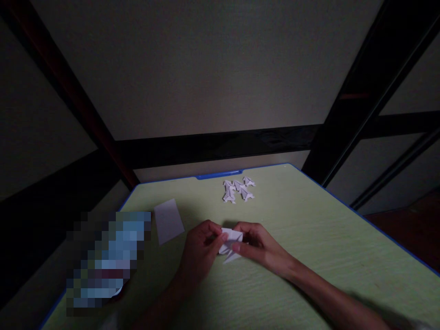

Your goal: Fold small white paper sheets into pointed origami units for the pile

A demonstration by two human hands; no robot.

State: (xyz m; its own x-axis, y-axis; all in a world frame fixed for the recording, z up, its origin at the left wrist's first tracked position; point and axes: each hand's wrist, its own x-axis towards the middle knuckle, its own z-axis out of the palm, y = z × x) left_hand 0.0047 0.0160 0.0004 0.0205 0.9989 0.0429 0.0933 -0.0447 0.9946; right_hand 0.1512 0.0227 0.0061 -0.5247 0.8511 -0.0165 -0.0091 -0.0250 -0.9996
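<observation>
Two bare hands meeting at the near middle of a pale green table (309,238), sharing one small piece of folded white paper (231,242). Left hand (202,243) curled in from the lower left, thumb and fingertips closed narrowly on the paper's left side. Right hand (258,243) reaching in from the lower right along a bare forearm, fingertips pinched on the paper's right side. Paper caught between the two pinches, low over the tabletop; touching it or just clear, impossible to tell in the dim light. One pointed flap sticking out below the grip, toward the viewer. Exact folds too small and dark to make out.

Beyond the grip, well apart and close to the table's far edge, a tight cluster of folded paper figures (238,189), white, with pointed tips, touching one another; roughly five, count uncertain. Left of the grip and a little farther away, near the left hand but apart from it, one flat white rectangular sheet (168,221) lying on the table. Farther left again, at the table's left edge, a pixelated patch (106,256) of blue and dark tones, contents unreadable. Thin blue rim (220,174) edging the tabletop. Behind the table, a plain pale wall (206,68) crossed by dark bars (213,144).
</observation>
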